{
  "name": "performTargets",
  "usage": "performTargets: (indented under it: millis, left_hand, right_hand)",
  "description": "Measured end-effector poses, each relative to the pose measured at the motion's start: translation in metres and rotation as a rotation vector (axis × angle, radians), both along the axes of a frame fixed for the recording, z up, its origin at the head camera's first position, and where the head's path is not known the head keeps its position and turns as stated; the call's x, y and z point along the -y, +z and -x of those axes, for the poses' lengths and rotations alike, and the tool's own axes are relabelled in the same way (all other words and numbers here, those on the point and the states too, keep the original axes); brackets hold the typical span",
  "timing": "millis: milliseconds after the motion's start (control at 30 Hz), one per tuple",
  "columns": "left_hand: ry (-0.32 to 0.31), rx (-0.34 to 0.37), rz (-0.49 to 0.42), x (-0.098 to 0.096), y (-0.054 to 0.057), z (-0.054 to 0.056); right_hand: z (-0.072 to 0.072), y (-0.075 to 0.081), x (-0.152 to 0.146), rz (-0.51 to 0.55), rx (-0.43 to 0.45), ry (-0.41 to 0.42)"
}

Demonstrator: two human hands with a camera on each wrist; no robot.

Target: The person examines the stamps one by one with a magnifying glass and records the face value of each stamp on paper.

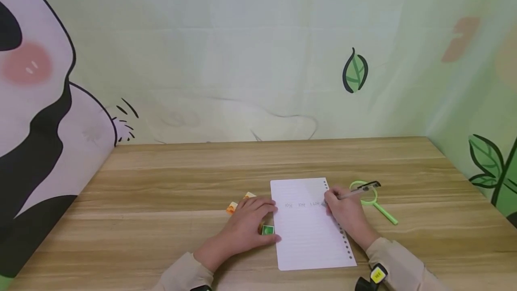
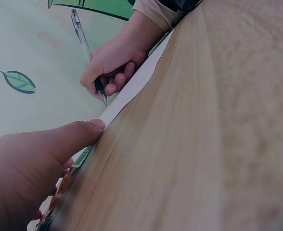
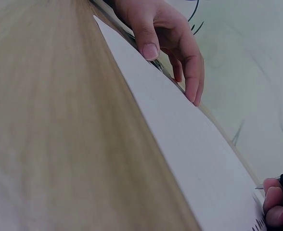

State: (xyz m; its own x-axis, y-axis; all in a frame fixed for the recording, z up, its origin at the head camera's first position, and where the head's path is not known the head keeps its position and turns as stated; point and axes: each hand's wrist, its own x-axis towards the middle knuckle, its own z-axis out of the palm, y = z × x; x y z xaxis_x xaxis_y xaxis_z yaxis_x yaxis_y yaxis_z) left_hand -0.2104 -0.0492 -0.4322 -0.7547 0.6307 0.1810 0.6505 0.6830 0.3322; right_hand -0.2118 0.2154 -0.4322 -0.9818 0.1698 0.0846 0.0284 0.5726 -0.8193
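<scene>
A sheet of lined paper (image 1: pixel 307 237) with punched holes along its right edge lies on the table, a row of handwriting across its upper part. My right hand (image 1: pixel 349 212) pinches a pen (image 1: pixel 359 189), its tip down at the paper by the end of the writing. At the sheet's left edge rests my left hand (image 1: pixel 248 223), thumb and fingertips touching the paper, fingers spread. Partly under that hand lie a small green card (image 1: pixel 268 229) and orange-and-white cards (image 1: pixel 232 208). In the left wrist view the pen (image 2: pixel 81 36) slants down from the right hand (image 2: pixel 117 60).
A green magnifying glass (image 1: pixel 385 213) lies on the wooden table (image 1: pixel 161 232), just right of the right hand. Behind the table hangs a pale green backdrop (image 1: pixel 242 67) with leaves and a panda drawn on it.
</scene>
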Motion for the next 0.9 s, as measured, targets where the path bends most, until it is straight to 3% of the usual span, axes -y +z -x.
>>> performTargets:
  millis: [133, 333, 667, 900]
  left_hand:
    - [0.002, 0.000, -0.002, 0.001, 0.001, -0.001]
    - [0.006, 0.013, 0.003, 0.000, 0.002, 0.000]
    - [0.002, 0.010, -0.001, 0.000, 0.001, -0.001]
    - [0.006, 0.005, 0.008, 0.001, 0.001, 0.000]
  right_hand:
    - [0.001, 0.003, 0.001, 0.035, 0.013, -0.007]
    - [0.000, 0.009, -0.001, 0.052, 0.015, 0.050]
    - [0.000, 0.023, -0.006, -0.025, 0.092, 0.105]
    - [-0.002, 0.033, -0.009, -0.019, 0.063, 0.220]
